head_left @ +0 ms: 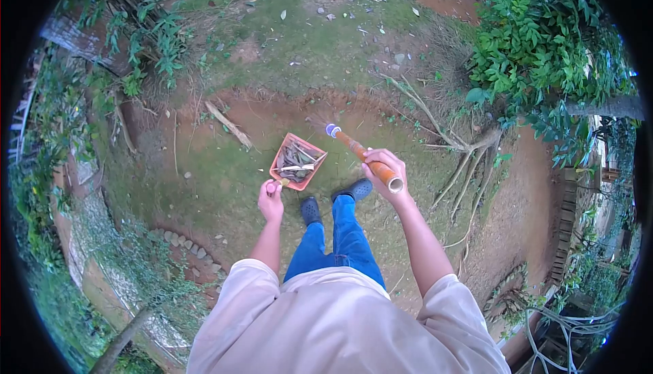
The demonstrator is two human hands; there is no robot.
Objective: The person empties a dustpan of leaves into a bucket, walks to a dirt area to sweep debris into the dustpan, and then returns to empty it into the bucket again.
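Note:
My left hand is closed on the handle end of an orange dustpan, which lies in front of my left foot. Dry brown leaves and a few pale pieces fill the pan. In my right hand is a thick bamboo-coloured broom handle, my fingers wrapped round it near its open hollow end. The handle slants away to the upper left, down to a purple and white collar. Thin bristles beyond the collar are faint against the soil, to the right of and beyond the dustpan.
Dark clogs stand on mossy ground. A dry piece of wood lies ahead to the left. Exposed roots spread at the right, below a leafy bush. Small stones form a curved edge at the lower left.

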